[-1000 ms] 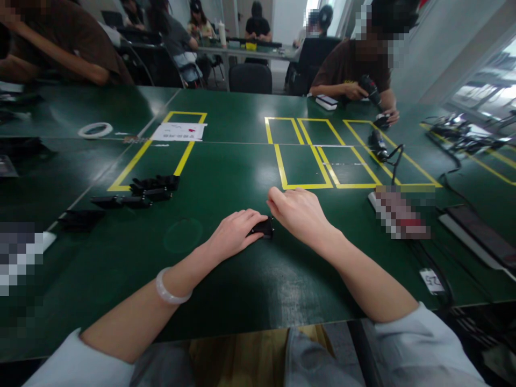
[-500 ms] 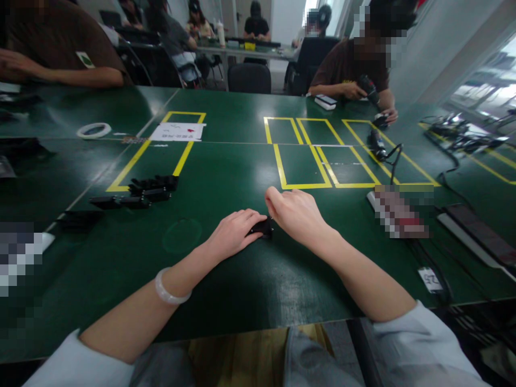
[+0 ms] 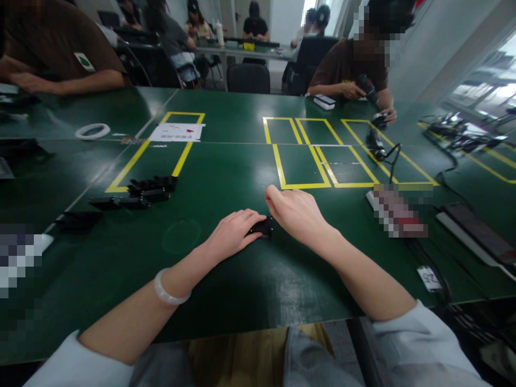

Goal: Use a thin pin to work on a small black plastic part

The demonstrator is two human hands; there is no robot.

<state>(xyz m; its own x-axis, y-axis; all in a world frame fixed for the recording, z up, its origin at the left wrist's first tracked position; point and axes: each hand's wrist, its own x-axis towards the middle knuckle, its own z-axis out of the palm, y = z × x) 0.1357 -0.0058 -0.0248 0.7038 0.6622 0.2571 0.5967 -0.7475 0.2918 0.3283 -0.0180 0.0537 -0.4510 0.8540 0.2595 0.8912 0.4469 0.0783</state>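
Resting on the green table [image 3: 226, 290] is a small black block-shaped part [image 3: 264, 228], partly covered by fingers. My left hand [image 3: 236, 232] grips it from its left side, thumb in front and fingers over the top. Just to the right of the part, my right hand [image 3: 298, 210] is closed with the fingers curled under. Whatever its fingertips hold, if anything, is hidden behind the hand. Several similar black parts [image 3: 155, 193] lie grouped on the table to the left.
Yellow tape outlines [image 3: 306, 185] mark the table ahead. A paper sheet [image 3: 175, 132] and a tape roll [image 3: 92, 130] lie at the left. On the right are a power bank-like device [image 3: 397, 212] and cables [image 3: 447, 156]. Across the table a co-worker [image 3: 346, 70] holds a power driver [image 3: 367, 88].
My hands and the black part stay almost in place. The whole view has shifted very slightly. At the far left, a co-worker's hands have moved a little.
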